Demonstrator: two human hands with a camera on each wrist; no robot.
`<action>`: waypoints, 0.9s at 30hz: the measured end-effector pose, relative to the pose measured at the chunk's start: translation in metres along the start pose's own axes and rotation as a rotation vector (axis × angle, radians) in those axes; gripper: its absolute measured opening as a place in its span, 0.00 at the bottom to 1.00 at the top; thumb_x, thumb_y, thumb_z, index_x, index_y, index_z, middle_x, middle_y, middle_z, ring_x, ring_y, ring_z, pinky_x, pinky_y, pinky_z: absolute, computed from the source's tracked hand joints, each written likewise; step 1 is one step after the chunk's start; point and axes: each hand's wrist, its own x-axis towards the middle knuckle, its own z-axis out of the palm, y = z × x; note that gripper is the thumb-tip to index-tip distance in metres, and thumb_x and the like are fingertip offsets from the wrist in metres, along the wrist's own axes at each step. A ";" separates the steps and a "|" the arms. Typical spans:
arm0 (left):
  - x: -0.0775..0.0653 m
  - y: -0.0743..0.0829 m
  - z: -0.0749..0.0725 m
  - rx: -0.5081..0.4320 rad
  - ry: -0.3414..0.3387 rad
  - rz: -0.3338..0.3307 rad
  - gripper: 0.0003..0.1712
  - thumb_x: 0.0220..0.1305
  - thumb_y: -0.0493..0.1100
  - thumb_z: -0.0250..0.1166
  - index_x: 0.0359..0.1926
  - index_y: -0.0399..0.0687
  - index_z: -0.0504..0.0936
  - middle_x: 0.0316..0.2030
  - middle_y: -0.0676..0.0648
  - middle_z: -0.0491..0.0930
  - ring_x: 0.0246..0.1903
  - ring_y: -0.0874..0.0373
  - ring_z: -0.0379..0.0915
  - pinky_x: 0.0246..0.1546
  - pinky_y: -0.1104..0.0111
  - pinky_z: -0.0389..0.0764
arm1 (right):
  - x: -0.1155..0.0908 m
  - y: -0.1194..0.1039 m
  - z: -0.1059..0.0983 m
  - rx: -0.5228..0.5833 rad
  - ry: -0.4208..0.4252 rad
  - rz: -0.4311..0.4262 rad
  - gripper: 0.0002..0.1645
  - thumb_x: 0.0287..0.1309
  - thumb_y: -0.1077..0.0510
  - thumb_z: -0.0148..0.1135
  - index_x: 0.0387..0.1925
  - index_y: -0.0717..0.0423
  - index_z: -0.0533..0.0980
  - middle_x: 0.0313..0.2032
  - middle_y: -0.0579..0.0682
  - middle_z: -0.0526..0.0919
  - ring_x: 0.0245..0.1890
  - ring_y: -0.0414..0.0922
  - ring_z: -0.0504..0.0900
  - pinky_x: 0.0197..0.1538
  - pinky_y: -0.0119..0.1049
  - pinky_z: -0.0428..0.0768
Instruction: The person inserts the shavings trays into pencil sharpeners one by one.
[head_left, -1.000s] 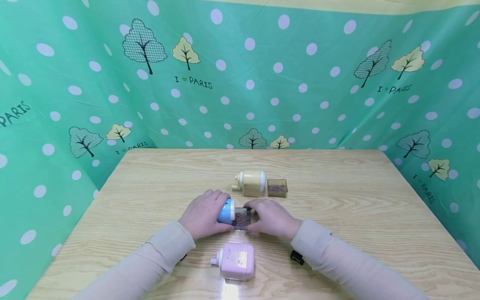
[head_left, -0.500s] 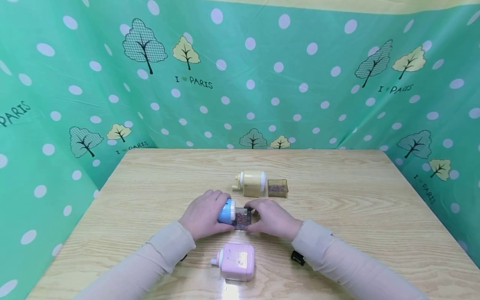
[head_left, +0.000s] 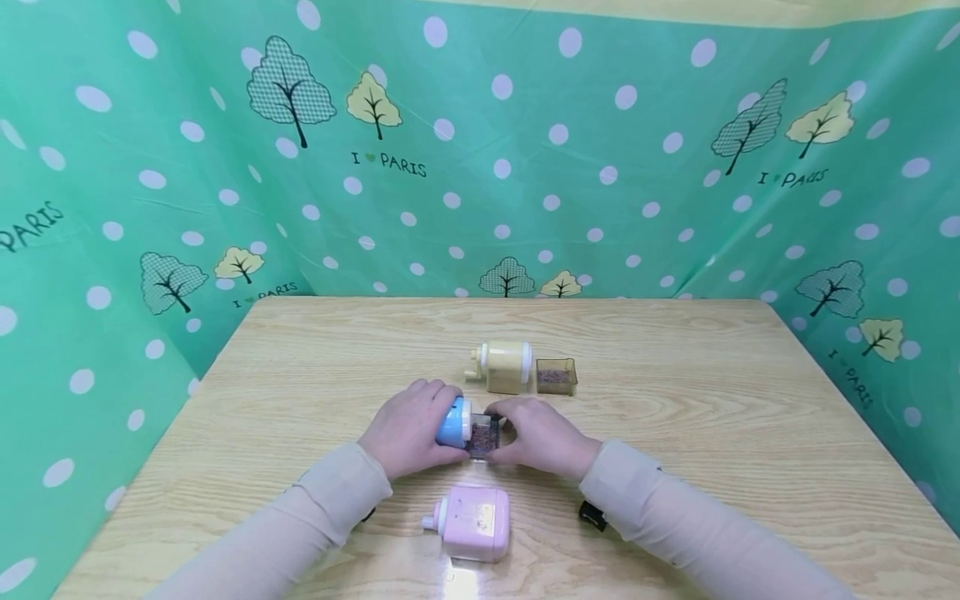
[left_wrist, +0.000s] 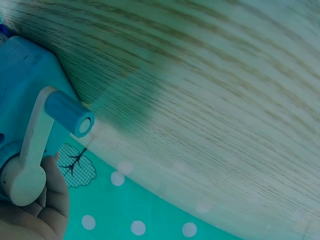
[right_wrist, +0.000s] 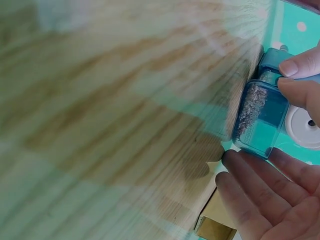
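Head view is the only feed giving me the whole layout: a green dotted curtain [head_left: 487, 196] stands behind and to both sides of the wooden table [head_left: 675, 350]; each wrist feed shows me just a slice of both. From my seat I see the far, left and right edges of the table well apart from the hands, so side to side there is plenty of room; near to far it is tighter, with one sharpener on each side of the work.

The left hand [head_left: 408, 429] is curled around the blue sharpener [head_left: 452, 422], mid-table. My left wrist feed adds what the head view hides: the white crank [left_wrist: 35, 135] with its blue knob [left_wrist: 67, 112], fingers bent beneath it. The right hand [head_left: 543, 437] is partly closed, thumb and fingers pinching the clear drawer [right_wrist: 267, 132] just right of that sharpener; my right wrist feed adds the dark hole [right_wrist: 312, 123] in its white end. Whether the drawer sits partly inside the body, I cannot tell.

Nearer lies the pink sharpener [head_left: 475, 523], its stub pointing left. Farther off stands the yellow sharpener [head_left: 506, 367], crank to the left, with the amber drawer [head_left: 566, 388] just to its right. Smallest are the dark shavings [right_wrist: 252, 110], in both drawers.
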 end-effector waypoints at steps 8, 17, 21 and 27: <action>-0.001 0.001 0.000 -0.004 -0.004 -0.005 0.43 0.43 0.65 0.75 0.55 0.42 0.78 0.43 0.46 0.80 0.38 0.54 0.72 0.39 0.60 0.81 | 0.001 -0.002 -0.003 0.033 -0.047 0.022 0.42 0.46 0.47 0.76 0.62 0.62 0.77 0.54 0.56 0.84 0.49 0.47 0.83 0.56 0.43 0.80; -0.001 -0.001 -0.001 -0.003 0.015 0.012 0.43 0.43 0.64 0.76 0.54 0.41 0.78 0.42 0.46 0.80 0.37 0.54 0.72 0.38 0.61 0.81 | -0.001 0.004 -0.006 0.024 -0.030 0.004 0.45 0.44 0.46 0.77 0.63 0.64 0.76 0.56 0.58 0.84 0.55 0.52 0.82 0.61 0.48 0.76; -0.001 -0.001 -0.001 -0.011 0.006 0.007 0.43 0.43 0.65 0.75 0.55 0.41 0.79 0.42 0.46 0.80 0.38 0.54 0.72 0.38 0.60 0.81 | -0.001 0.007 -0.004 0.023 -0.008 -0.004 0.44 0.43 0.47 0.78 0.60 0.66 0.77 0.55 0.59 0.84 0.55 0.54 0.82 0.62 0.49 0.76; -0.001 -0.001 0.000 -0.006 -0.006 -0.003 0.44 0.43 0.65 0.75 0.55 0.41 0.78 0.42 0.47 0.79 0.38 0.55 0.71 0.39 0.61 0.81 | -0.001 0.006 -0.002 0.030 0.010 -0.018 0.42 0.43 0.49 0.78 0.59 0.66 0.78 0.53 0.60 0.85 0.53 0.54 0.82 0.61 0.49 0.77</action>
